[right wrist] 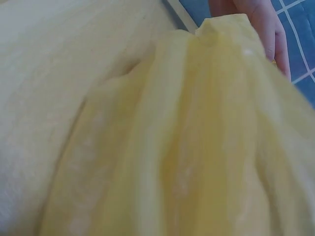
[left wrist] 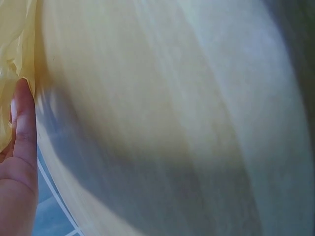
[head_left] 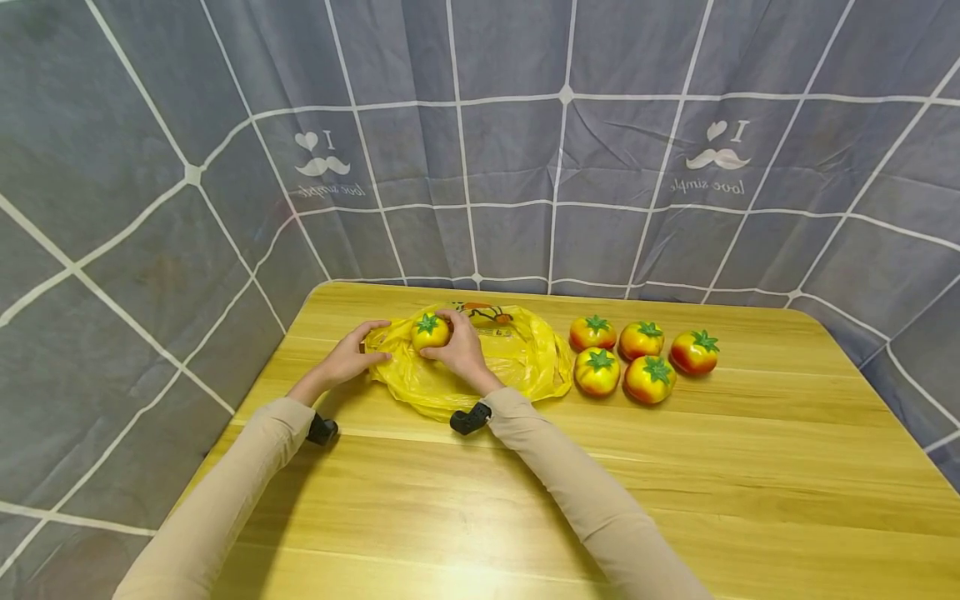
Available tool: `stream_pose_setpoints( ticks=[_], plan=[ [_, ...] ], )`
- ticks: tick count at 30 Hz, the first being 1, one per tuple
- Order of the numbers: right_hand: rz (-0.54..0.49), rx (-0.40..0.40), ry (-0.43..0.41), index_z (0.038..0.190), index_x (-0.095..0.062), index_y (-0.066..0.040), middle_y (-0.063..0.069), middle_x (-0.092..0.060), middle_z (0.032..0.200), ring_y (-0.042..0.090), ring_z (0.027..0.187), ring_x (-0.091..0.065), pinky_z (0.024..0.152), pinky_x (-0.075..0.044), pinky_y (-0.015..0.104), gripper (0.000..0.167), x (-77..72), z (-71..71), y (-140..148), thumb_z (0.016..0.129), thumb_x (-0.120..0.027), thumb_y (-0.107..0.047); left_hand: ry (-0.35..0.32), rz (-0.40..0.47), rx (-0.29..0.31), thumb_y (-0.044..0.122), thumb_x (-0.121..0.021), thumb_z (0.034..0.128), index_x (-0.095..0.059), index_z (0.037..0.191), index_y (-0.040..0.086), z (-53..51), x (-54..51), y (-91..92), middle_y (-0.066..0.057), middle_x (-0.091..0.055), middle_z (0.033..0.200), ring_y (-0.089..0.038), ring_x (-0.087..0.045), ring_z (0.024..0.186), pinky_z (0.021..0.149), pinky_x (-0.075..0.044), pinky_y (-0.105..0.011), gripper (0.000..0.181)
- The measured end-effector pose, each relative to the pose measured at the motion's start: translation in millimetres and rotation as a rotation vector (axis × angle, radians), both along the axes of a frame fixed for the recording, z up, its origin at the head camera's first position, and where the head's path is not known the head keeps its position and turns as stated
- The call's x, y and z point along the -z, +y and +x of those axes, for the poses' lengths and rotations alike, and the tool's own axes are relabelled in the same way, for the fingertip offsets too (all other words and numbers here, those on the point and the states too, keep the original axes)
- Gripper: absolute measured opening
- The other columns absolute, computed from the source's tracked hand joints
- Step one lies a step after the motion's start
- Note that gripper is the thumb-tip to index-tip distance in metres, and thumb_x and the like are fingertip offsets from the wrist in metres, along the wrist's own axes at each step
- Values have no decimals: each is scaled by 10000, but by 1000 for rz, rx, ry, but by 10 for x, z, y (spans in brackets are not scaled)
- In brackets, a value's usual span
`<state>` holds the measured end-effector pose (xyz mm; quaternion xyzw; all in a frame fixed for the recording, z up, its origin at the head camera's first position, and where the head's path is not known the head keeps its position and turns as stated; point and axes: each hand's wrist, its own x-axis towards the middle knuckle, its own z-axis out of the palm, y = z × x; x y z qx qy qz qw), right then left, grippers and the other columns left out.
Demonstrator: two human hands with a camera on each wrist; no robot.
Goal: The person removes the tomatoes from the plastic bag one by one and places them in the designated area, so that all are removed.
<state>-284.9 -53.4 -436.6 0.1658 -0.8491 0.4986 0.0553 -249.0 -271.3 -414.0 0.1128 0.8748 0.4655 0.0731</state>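
Observation:
A yellow plastic bag lies spread on the wooden table, its mouth gaping upward. My right hand holds a yellow-orange tomato with a green leafy top between thumb and fingers, over the left part of the bag. At the bag's left edge, my left hand pinches the thin plastic, fingers on the far side and thumb nearer. The left wrist view catches a digit of that hand against the plastic. In the right wrist view, bag folds cover most of the scene; the tomato is hidden there.
Several more tomatoes stand grouped right of the bag, the closest almost touching it. The wooden table stretches toward me and to the right. A grey curtain with white lines hangs behind the table and along its left side.

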Motion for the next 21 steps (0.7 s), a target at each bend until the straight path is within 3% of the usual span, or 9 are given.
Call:
stream_pose_setpoints(
  ticks=[8, 17, 21],
  plan=[
    [5, 19, 2, 1275, -558, -45, 160, -542, 1236, 300, 1148, -535, 1012, -433, 414, 658, -16, 13, 22, 697, -858, -135, 15, -31, 1, 107, -609, 926, -285, 1470, -21, -1, 2, 22, -279, -296, 1496, -374, -512, 1153, 755, -452, -196, 646],
    [-9, 13, 14, 1274, -563, -61, 157, -525, 1220, 290, 1091, -531, 932, -486, 389, 661, -131, 55, 109, 690, -863, -137, 6, -39, -14, 97, -605, 928, -281, 1471, -20, 19, -17, 30, -290, -297, 1490, -341, -549, 1044, 686, -457, -219, 642],
    [-27, 4, 23, 1261, -574, -56, 162, -521, 1232, 294, 1080, -536, 908, -507, 380, 653, -203, 90, 183, 679, -865, -109, 17, -49, -7, 46, -587, 925, -294, 1445, -73, 110, -157, 83, -327, -294, 1473, -354, -529, 1007, 662, -442, -222, 609]
  ],
)
